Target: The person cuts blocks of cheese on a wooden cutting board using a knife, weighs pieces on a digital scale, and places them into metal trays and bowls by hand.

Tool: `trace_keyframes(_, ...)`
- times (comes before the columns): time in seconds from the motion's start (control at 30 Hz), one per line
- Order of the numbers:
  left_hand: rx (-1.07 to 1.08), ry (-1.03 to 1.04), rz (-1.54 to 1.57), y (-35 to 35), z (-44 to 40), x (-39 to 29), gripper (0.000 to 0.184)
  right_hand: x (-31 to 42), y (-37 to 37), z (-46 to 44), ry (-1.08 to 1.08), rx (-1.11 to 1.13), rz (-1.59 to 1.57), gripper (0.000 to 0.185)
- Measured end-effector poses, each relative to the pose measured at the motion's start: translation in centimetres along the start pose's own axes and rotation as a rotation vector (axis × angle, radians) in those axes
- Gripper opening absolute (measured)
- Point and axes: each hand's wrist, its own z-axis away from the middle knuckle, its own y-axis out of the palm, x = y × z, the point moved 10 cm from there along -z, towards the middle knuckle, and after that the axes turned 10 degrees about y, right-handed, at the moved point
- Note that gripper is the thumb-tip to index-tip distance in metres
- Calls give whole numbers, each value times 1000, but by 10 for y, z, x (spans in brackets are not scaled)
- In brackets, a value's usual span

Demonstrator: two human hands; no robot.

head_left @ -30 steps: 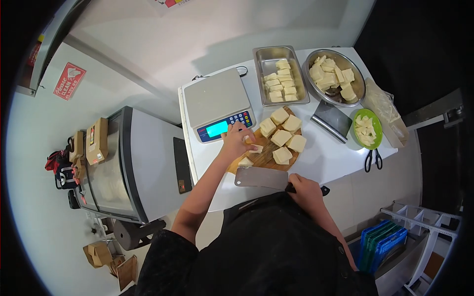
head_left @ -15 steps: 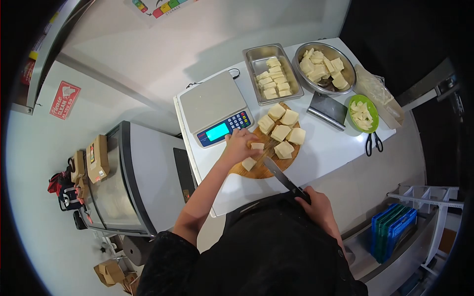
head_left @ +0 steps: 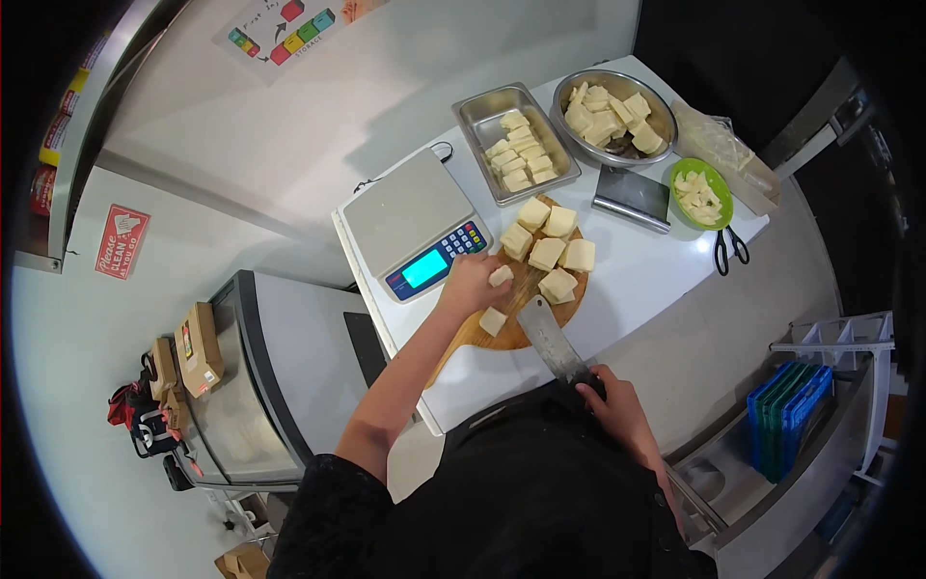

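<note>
My left hand (head_left: 471, 282) pinches a small pale block (head_left: 501, 276) over the left part of the wooden board (head_left: 470, 336). Another pale piece (head_left: 493, 321) lies on the board just below it. My right hand (head_left: 613, 399) is closed round the black handle of a cleaver (head_left: 553, 338), whose wide blade points up and left over the board's lower edge. Several larger pale blocks (head_left: 547, 254) sit at the board's upper right. A scale (head_left: 410, 212) with a lit display stands just left of the board.
Behind the board is a metal tray (head_left: 474, 114) of cut pieces. To its right are a metal bowl (head_left: 569, 91) of blocks, a flat metal scraper (head_left: 632, 198), a green bowl (head_left: 726, 211) of pieces, a plastic bag (head_left: 719, 154) and black-handled scissors (head_left: 731, 253).
The cleaver has swung from lying sideways at the board's lower edge to pointing up and left over it. The view has turned, and my left hand still holds the small block.
</note>
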Motion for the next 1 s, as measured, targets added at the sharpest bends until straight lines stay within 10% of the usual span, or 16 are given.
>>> trace_keyframes(0.23,-333,-396,1023,-8,36,71,28,21,-5,-5,-15,10,-9,28)
trace_keyframes(0.33,-464,-414,898,-67,37,106,25,28,-5,-9,3,30,21,28)
trace_keyframes(0.53,-140,-317,-370,-132,16,121,36,50,-3,-24,-100,22,63,29)
trace_keyframes(0.77,-844,-545,-86,-153,127,103,33,66,2,-36,-87,70,-57,29)
trace_keyframes(1.0,-775,-678,-142,-82,263,70,20,79,16,-46,-56,192,-187,33)
